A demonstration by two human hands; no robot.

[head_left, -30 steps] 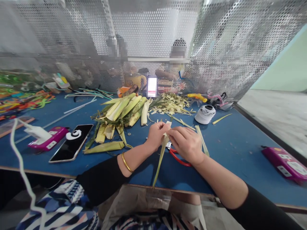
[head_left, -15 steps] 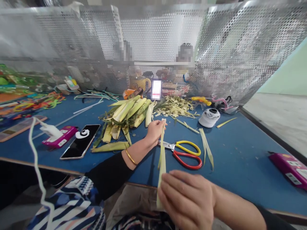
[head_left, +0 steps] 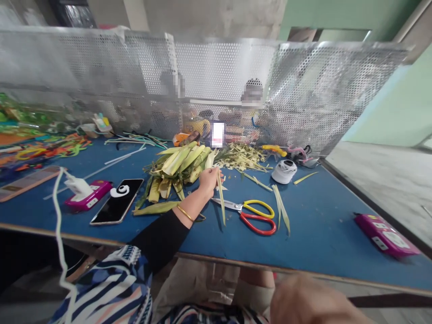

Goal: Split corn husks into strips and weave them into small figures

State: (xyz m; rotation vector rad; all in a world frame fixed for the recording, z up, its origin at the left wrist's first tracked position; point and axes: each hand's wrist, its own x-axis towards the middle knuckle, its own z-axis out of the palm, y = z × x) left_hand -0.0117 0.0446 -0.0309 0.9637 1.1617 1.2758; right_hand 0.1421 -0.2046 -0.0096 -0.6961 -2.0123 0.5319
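Note:
My left hand [head_left: 208, 181] pinches the top end of a narrow pale corn husk strip [head_left: 221, 200], which hangs down over the blue table. My right hand [head_left: 312, 301] is at the bottom edge, blurred and partly out of frame, so its fingers do not show. Under the strip lie scissors [head_left: 240, 208] with one yellow and one red handle, their blades pointing left. A heap of green-yellow corn husks [head_left: 180, 163] sits just beyond my left hand. Right of the scissors are loose husk strips [head_left: 281, 208].
Shredded husk [head_left: 241, 156] is piled at the back, near a white roll [head_left: 284, 172]. At left lie a black phone [head_left: 118, 202] and a magenta power block [head_left: 89, 194]; another magenta block [head_left: 383, 234] is at right. A perforated metal screen [head_left: 222, 67] stands behind.
My right hand has come off the strip and moved down and right toward the bottom edge. The strip's lower end now hangs free from my left hand. The view has tilted up.

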